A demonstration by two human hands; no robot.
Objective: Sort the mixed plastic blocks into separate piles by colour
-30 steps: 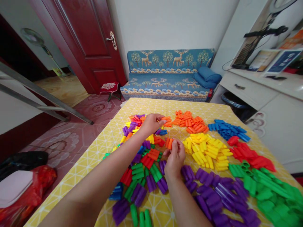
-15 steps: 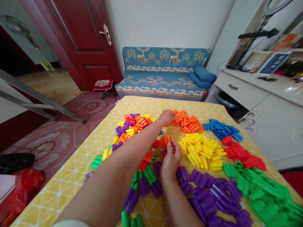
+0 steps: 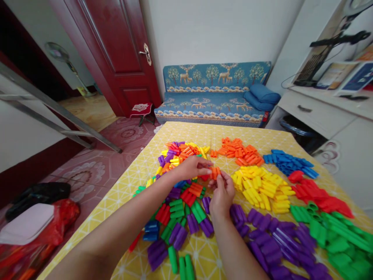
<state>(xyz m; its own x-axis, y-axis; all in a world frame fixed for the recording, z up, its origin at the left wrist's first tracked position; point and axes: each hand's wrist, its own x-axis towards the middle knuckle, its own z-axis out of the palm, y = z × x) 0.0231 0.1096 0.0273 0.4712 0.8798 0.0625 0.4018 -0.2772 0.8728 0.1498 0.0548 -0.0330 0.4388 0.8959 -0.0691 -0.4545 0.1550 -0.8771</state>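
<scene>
My right hand (image 3: pixel 223 196) pinches a small cluster of orange bullet-shaped plastic blocks (image 3: pixel 215 172) between thumb and fingers above the middle of the table. From the left, my left hand (image 3: pixel 194 167) meets the same cluster, its thumb and fingertips closed at the left end. Under and around my left forearm lies a mix of joined blocks: a red-and-orange piece (image 3: pixel 192 193), green-and-purple pieces (image 3: pixel 201 219) and a dark blue piece (image 3: pixel 151 230). Just right of my right hand is the yellow block pile (image 3: pixel 262 186); the orange block pile (image 3: pixel 240 151) lies beyond it.
On the yellow patterned tablecloth (image 3: pixel 192 130), purple blocks (image 3: pixel 271 241), green blocks (image 3: pixel 338 237), red blocks (image 3: pixel 320 196) and blue blocks (image 3: pixel 290 161) form separate piles at right. A blue sofa (image 3: pixel 215 101) stands behind the table, a white cabinet (image 3: pixel 323 112) at right.
My left hand has drawn back from the orange pile to the orange blocks in my right hand. The view has shifted, showing more of the mixed blocks near the left forearm.
</scene>
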